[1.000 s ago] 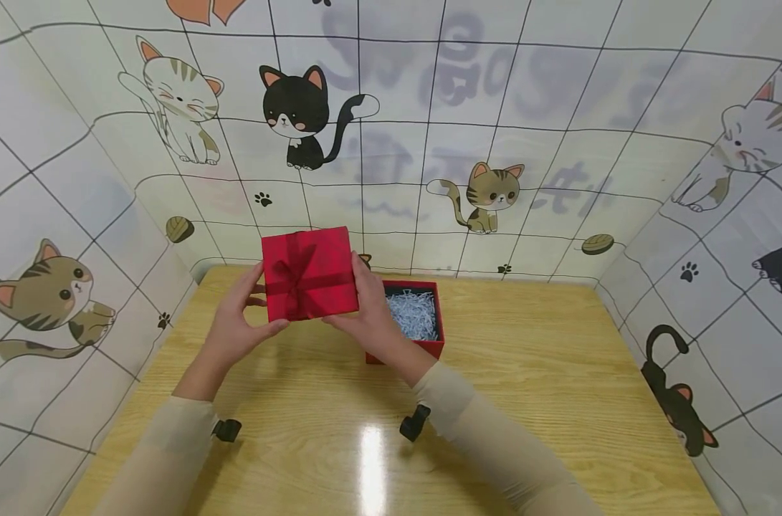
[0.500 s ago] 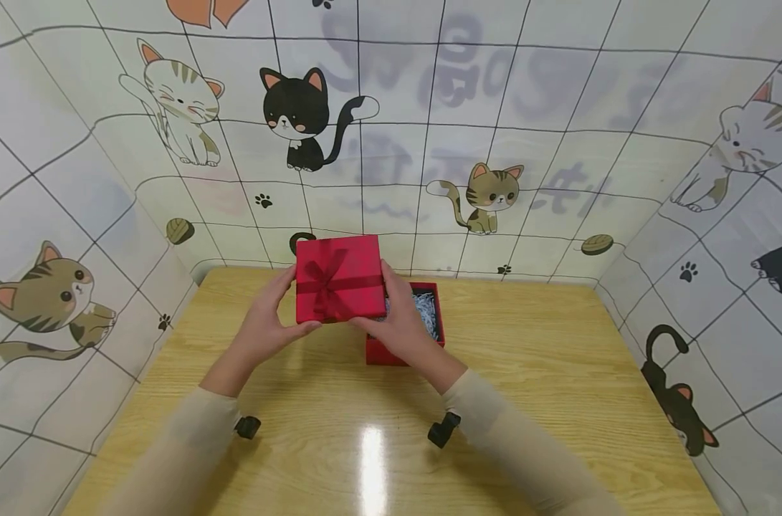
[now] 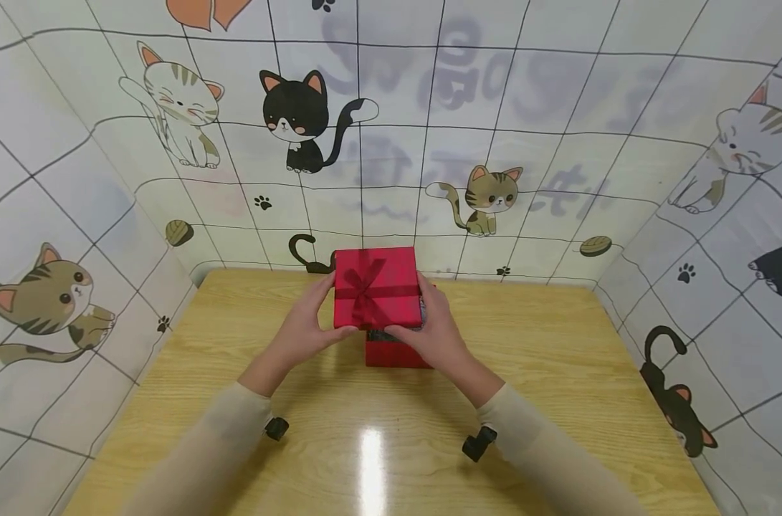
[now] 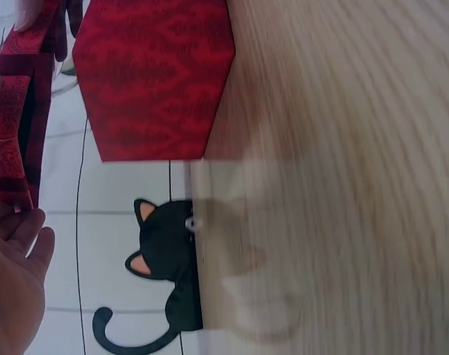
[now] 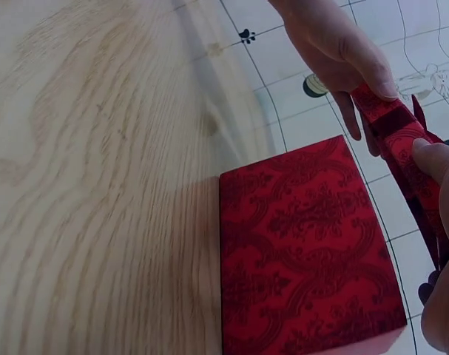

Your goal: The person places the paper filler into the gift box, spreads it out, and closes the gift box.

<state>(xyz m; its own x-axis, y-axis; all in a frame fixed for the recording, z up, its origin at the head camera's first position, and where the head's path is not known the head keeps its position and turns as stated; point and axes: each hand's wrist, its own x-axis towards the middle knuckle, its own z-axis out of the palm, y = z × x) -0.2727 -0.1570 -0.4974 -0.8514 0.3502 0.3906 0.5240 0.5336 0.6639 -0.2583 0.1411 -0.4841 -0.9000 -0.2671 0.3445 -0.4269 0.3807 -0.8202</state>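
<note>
A red gift box lid [image 3: 391, 269] with a dark red ribbon bow is held up by both hands over the red patterned box base [image 3: 397, 354]. My left hand [image 3: 300, 330] grips the lid's left side, thumb along its near edge. On the opposite side my right hand [image 3: 441, 333] grips it the same way. In the right wrist view a gap shows between the raised lid [image 5: 402, 144] and the box base [image 5: 309, 251] on the table. The lid covers most of the opening; a little pale shredded paper [image 3: 423, 313] shows at its right edge.
The box stands toward the back of a wooden table [image 3: 532, 344]. Behind and at both sides rise white gridded wall sheets [image 3: 391, 143] printed with cartoon cats. A small black device [image 3: 479, 443] sits at each wrist.
Both hands have carried the lid rightward and slightly down, from left of the box to above it. The shredded paper filling, in plain sight earlier, is now mostly covered.
</note>
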